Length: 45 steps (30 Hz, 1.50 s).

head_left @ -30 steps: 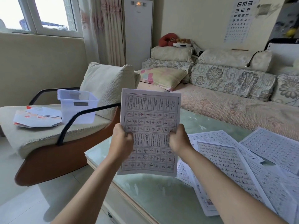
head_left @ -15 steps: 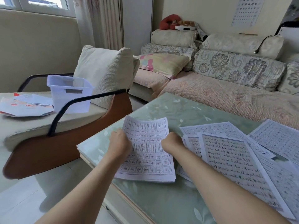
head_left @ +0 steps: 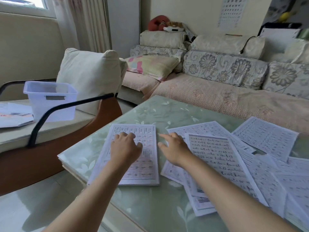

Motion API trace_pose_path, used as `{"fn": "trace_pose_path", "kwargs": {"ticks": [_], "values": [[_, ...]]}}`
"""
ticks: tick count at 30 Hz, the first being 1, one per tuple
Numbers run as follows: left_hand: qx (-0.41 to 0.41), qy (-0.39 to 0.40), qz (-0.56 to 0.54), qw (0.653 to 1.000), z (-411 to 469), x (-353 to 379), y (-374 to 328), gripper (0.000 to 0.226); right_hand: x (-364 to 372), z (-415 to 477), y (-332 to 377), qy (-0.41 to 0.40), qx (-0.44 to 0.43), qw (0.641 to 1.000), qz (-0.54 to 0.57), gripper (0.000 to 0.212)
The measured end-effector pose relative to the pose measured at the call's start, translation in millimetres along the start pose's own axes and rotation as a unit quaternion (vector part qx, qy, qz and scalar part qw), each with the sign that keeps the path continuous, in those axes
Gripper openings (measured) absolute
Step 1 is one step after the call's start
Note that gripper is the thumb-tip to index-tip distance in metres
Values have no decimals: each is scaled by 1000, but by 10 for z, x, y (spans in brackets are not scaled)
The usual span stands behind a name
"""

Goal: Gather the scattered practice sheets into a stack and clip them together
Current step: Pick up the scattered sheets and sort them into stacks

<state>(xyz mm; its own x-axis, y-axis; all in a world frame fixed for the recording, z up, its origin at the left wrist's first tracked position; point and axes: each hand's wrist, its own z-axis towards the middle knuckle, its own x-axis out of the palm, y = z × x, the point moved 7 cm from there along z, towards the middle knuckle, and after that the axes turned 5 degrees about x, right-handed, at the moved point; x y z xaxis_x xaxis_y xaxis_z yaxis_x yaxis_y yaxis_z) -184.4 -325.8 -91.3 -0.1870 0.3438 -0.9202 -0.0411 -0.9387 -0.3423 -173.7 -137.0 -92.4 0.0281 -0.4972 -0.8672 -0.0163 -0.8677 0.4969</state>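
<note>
Left hand [head_left: 125, 147] atop sheet stack [head_left: 148, 166]

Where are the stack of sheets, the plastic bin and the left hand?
stack of sheets [head_left: 147, 171], head view, lower right part of its top page.
plastic bin [head_left: 38, 102], head view, its front wall.
left hand [head_left: 126, 146], head view, back of the hand.

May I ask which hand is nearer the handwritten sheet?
Right. The right hand is just left of the handwritten sheet; the left hand rests on the stack, farther left.

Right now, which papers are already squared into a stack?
The stack under the left hand, lying apart; the sheets to its right overlap askew.
</note>
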Motion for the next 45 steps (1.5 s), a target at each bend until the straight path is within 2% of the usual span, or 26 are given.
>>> {"fn": "trace_pose_path", "kwargs": {"ticks": [3, 7, 10, 13, 16, 19, 21, 23, 27, 29, 33, 36, 39, 42, 45], "values": [[39, 49, -106, 992, -68, 90, -574, 44, -425, -145, -499, -45, 41, 998, -19, 41], [56, 146, -139, 978, -250, 400, -1237, 47, -834, -405, -1309, -60, 153, 985, -59, 47], [29, 207, -97, 973, -377, 656, -1460, 48, -911, -630, -1788, -25, 227, 968, -105, 69], [37, 192, 4, 981, -442, 827, -1524, 46, -851, -799, -2069, 18, 257, 958, -123, 91], [43, 164, 24, 985, -481, 869, -1531, 48, -721, -834, -2090, 36, 207, 973, -95, 95], [-29, 139, -91, 986, -400, 800, -1409, 55, -588, -796, -1960, 32, 132, 987, -88, 91], [-89, 118, -212, 966, -316, 768, -1303, 60, -536, -763, -1891, 24, 103, 990, -94, 89], [-118, 105, -291, 944, -267, 754, -1225, 51, -513, -736, -1864, 16, 88, 991, -102, 88], [-171, 108, -406, 891, -258, 775, -1126, 29, -546, -727, -1855, -13, 68, 990, -120, 86], [-158, 125, -432, 879, -267, 795, -1169, 20, -595, -732, -1840, -34, 60, 991, -117, 83], [-100, 120, -433, 888, -309, 757, -1328, 27, -704, -721, -1829, -59, 67, 993, -71, 76], [-85, 128, -437, 886, -380, 739, -1391, 28, -812, -716, -1888, -69, 91, 992, -49, 72], [-105, 127, -491, 856, -481, 691, -1409, 28, -937, -811, -1929, -78, 113, 990, -18, 73], [-95, 163, -548, 815, -567, 649, -1506, 25, -1050, -946, -1958, -76, 133, 978, 140, 69], [-86, 181, -595, 779, -649, 580, -1651, 28, -1169, -1068, -1999, -68, 135, 953, 264, 41]]}}
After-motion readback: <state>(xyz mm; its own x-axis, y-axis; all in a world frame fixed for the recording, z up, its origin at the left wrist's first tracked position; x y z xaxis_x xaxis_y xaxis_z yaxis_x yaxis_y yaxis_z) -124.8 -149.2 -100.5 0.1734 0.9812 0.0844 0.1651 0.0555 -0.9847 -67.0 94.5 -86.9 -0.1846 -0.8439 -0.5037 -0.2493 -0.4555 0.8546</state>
